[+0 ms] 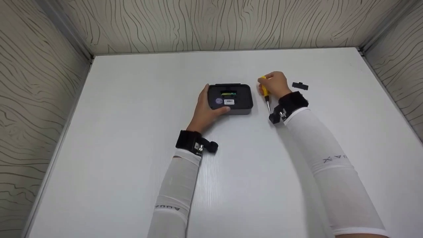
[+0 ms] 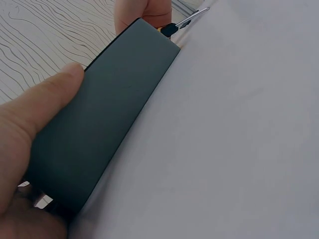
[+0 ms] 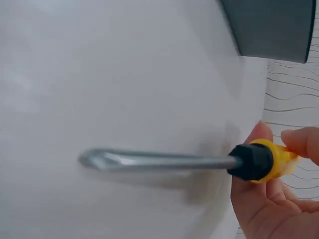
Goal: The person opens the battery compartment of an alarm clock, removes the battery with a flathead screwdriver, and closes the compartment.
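On the table lies a dark box-shaped device (image 1: 244, 97) with two stickers and an uncovered slot on its upturned face. Something yellow-green shows inside the slot. My left hand (image 1: 205, 110) grips the device at its left end, thumb over the near edge; the left wrist view shows the device's plain grey side (image 2: 99, 114). To the right of it, apart from the device, my right hand (image 1: 277, 84) holds a screwdriver (image 3: 164, 163) by its yellow handle. Its metal shaft points toward the near side of the table.
A small black cover with a tab (image 1: 300, 86) lies on the white table (image 1: 125, 132), just right of my right hand. Wood-patterned panels (image 1: 211, 26) border the table at the back and both sides.
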Motion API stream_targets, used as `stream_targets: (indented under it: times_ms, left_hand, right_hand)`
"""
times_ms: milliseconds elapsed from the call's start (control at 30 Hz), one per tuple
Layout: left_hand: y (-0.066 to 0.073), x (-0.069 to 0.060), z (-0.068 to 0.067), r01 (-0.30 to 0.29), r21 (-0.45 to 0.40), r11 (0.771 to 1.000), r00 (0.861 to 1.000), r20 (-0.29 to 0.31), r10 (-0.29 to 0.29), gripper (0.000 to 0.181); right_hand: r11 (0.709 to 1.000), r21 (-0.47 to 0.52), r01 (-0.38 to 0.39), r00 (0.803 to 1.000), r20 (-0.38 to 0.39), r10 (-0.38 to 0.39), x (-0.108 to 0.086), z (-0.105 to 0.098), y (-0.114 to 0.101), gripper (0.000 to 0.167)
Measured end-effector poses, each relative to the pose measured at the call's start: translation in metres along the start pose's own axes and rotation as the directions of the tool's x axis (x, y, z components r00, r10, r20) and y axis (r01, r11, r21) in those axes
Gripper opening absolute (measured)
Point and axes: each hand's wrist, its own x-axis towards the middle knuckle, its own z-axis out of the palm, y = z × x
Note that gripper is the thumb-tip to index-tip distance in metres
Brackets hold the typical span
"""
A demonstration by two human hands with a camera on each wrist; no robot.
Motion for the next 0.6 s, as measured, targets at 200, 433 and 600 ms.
stream_targets:
  times_ms: [200,433,600]
  left_hand:
    - [0.001,-0.001,-0.001,-0.009,0.004,1.000,1.000,-0.004,0.009,0.118]
    - [0.000,-0.002,-0.001,-0.022,0.007,1.000,1.000,0.005,0.022,0.118]
    - [0.000,-0.001,-0.001,-0.023,0.007,1.000,1.000,0.002,0.023,0.119]
  right_hand:
    - [0.974,0.218,-0.060,0.996,0.084,0.043,-0.003,-0.006,-0.005,0.046]
    - [0.906,0.399,-0.138,0.990,0.091,0.111,-0.006,-0.006,-0.015,0.031]
    - [0.840,0.537,-0.079,0.997,0.041,0.068,-0.012,-0.002,-0.024,0.036]
